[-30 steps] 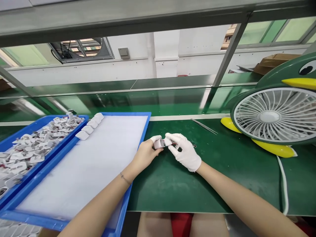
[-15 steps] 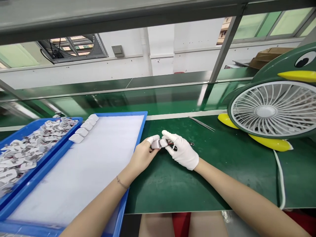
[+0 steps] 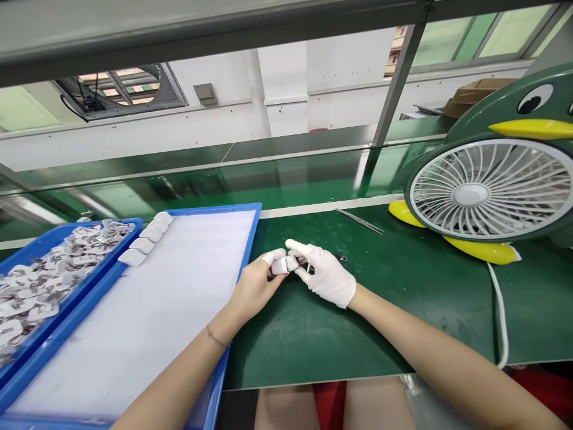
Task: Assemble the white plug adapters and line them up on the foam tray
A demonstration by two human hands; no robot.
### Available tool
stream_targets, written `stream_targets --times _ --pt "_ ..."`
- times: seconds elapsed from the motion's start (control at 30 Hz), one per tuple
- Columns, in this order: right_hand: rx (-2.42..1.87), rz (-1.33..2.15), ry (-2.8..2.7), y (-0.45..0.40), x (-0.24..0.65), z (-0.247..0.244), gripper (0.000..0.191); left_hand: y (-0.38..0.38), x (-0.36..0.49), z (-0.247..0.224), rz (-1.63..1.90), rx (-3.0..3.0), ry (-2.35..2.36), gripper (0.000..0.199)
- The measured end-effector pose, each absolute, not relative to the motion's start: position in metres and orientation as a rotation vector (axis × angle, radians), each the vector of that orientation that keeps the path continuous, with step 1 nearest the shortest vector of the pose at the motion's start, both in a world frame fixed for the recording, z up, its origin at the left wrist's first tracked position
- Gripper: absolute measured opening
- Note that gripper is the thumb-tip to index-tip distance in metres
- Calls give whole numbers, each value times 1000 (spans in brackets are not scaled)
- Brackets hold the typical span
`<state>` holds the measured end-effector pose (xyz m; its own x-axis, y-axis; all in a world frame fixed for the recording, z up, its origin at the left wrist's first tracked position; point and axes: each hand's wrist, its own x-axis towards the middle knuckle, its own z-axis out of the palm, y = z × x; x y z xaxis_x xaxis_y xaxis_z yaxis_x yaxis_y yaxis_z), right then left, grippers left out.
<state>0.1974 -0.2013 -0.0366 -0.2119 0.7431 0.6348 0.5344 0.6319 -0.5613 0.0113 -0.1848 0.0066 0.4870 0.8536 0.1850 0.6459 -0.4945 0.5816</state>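
Observation:
My left hand (image 3: 257,283), with white covers on some fingertips, grips a small white plastic case (image 3: 280,265) above the green bench. My right hand (image 3: 329,275), in a white glove, closes its thumb and fingers at the right end of that case. Between the two hands a narrow gap or seam shows in the white plastic. A thin dark piece with a rounded metal end (image 3: 342,258) sticks out behind the glove; whether it is held or lies on the bench is hidden. Tweezers (image 3: 359,220) lie farther back on the bench.
To the left is a blue tray (image 3: 257,224) with a white lining and a row of several white cases (image 3: 142,245) along its left edge. Beside it, another blue tray (image 3: 138,227) holds many loose white parts. A green fan (image 3: 472,194) with a cable stands at right.
The white pieces between my hands sit closer together, and the case has turned slightly. The whole view has shifted a little; both hands stay at about the same spot.

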Motion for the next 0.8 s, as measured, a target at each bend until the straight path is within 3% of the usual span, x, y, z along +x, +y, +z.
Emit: stream_targets --times 0.53,0.8 --pt "-1183 180 -1948 -208 198 -25 48 -186 16 12 573 2213 1229 29" --pt "-1192 355 -1924 -216 199 -18 47 -192 17 17 579 2234 1201 30"
